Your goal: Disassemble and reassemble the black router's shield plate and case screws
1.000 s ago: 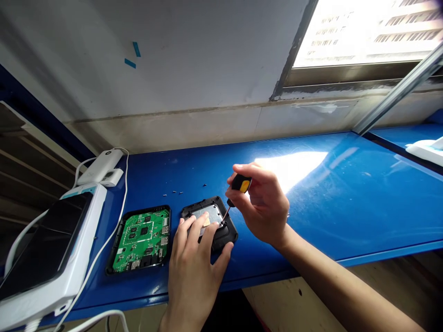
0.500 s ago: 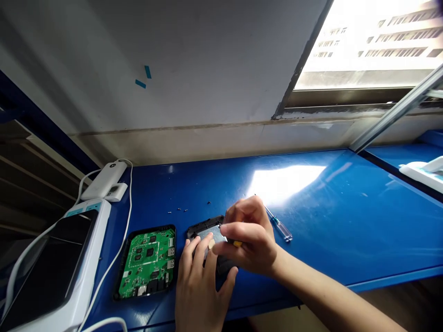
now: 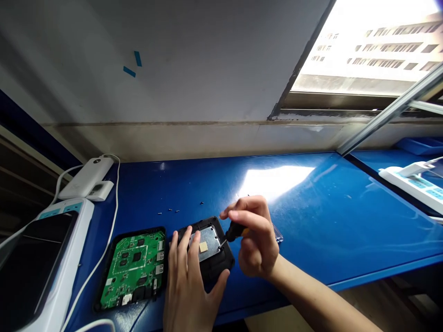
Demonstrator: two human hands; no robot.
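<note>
A black plastic cover lies on the blue table with a silver metal plate inside it. On the plate sits a small beige square pad. My left hand rests on the cover's left and near side, fingers stretched out and apart. In my right hand is a screwdriver with a black and yellow handle, its tip down at the plate's right edge. Left of the cover lies a green circuit board in a black casing. Partly behind my right hand is a clear-handled screwdriver.
Several small screws are scattered beyond the cover. At left are a phone on a white power strip, a white power bank and a cable. Another power strip lies far right, past a metal post.
My right hand has shifted off the middle of the cover to its right edge, uncovering the plate and pad. The view has swung slightly right.
</note>
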